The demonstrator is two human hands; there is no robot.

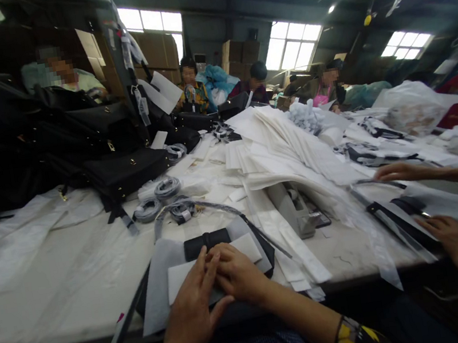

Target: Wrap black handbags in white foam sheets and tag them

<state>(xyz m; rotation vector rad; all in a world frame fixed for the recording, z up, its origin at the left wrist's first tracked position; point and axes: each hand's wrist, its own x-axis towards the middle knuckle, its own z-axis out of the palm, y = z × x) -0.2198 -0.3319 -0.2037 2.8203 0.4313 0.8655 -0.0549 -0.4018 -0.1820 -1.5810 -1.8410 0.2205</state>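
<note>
A black handbag (pixel 265 247) lies in front of me at the table edge, partly covered by thin white tissue paper (pixel 156 299). A black rolled piece with a band (pixel 195 247) rests on top, beside a folded white sheet (pixel 246 248). My left hand (pixel 192 296) lies over the white sheet with its fingers stretched out and thumb apart. My right hand (pixel 238 271) meets it at the fingertips, its fingers bent and close together; whatever is under them is hidden. A plastic-wrapped strap (pixel 216 201) arcs behind the bag.
Black bags (pixel 124 170) are heaped at left. Coiled wrapped straps (pixel 166 188) lie nearby. A stack of white sheets (pixel 281 146) and a tape dispenser (pixel 296 213) stand ahead. At right, a co-worker's hands (pixel 457 239) handle another black bag (pixel 397 220). Other people sit across the table.
</note>
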